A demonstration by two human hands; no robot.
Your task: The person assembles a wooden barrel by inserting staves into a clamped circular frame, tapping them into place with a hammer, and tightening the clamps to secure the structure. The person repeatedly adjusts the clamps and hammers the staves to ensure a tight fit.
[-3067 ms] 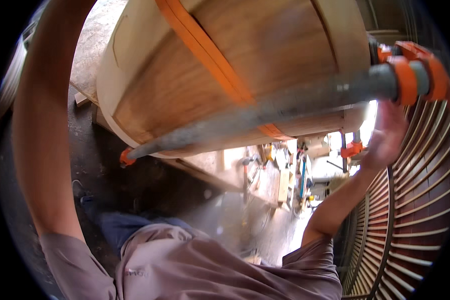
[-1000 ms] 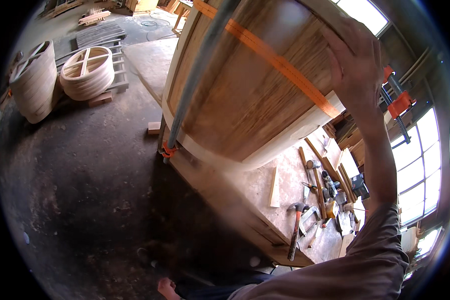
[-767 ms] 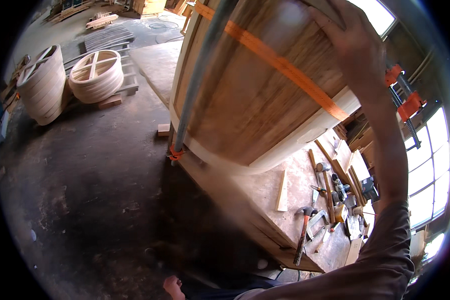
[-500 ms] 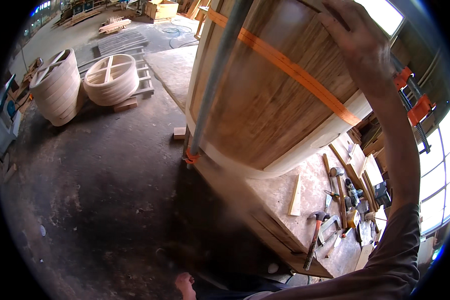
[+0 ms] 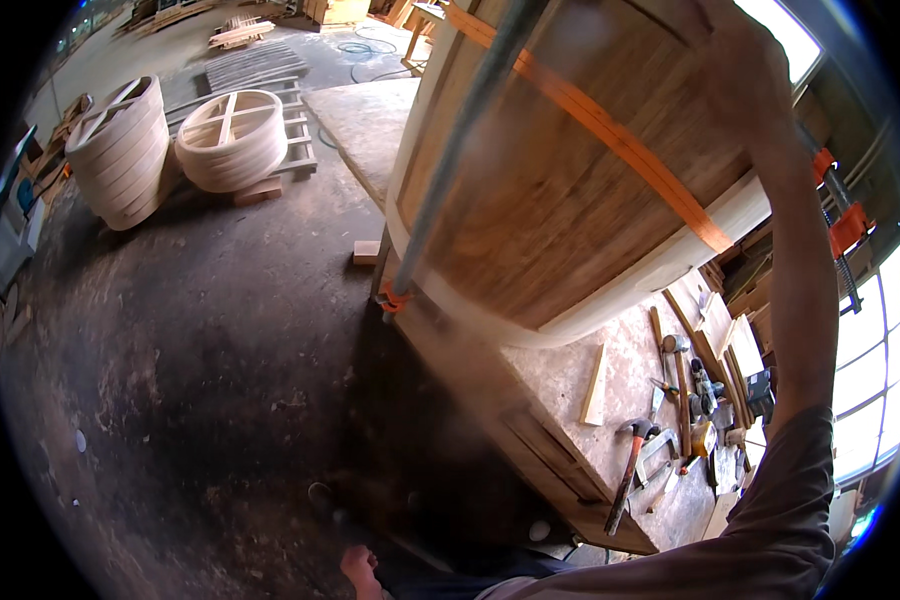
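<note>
A large curved wooden cabinet body (image 5: 570, 200) with brown panels and pale rims stands on the bench before me. An orange strap (image 5: 620, 140) runs round it. Along its left side is a grey metal pipe clamp (image 5: 450, 170) with an orange jaw (image 5: 393, 297) at the bottom. My right hand (image 5: 745, 75) is raised to the upper right of the cabinet, its fingers stretched out against the top; the fingertips are partly cut off by the frame. Low at the lower edge, away from the cabinet, hangs my left hand (image 5: 360, 568), curled closed with nothing visible in it.
On the bench (image 5: 550, 375) lie a claw hammer (image 5: 630, 465), a mallet (image 5: 676, 345), a wood wedge (image 5: 595, 387) and other tools. Another orange clamp (image 5: 848, 228) sits at right. Two pale ribbed oval wooden forms (image 5: 120, 150) stand on the floor at far left, beside a wooden pallet (image 5: 255, 68).
The view has shifted slightly, so the cabinet appears farther right and up. My right hand stays at the cabinet's top, and my left hand still hangs low.
</note>
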